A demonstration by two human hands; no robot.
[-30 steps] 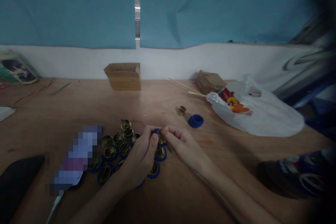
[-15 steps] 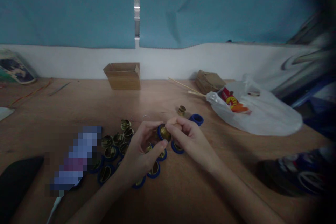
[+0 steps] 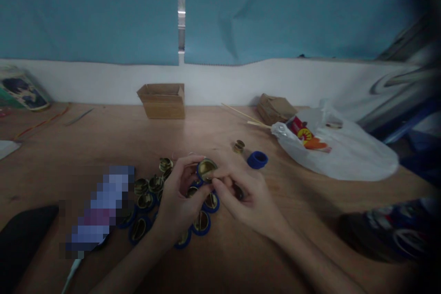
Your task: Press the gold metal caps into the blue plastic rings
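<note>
Between the thumb and fingers of my left hand is a round gold metal piece with a blue ring, its gold face tilted up toward me. The fingers of my right hand are closed at the piece's lower right edge, thumb and forefinger together. Several similar gold pieces in blue rings lie on the table beneath and left of my hands, some partly hidden. Beyond my right hand sit a blue ring stack and a loose gold piece.
A phone with a cable lies at the left, beside a dark object. An open cardboard box and a brown paper packet stand by the wall. At the right are a white plastic bag and a dark bottle.
The held piece has shifted slightly left and turned its gold face more toward me. My right fingers have moved down from its upper right side to its lower edge.
</note>
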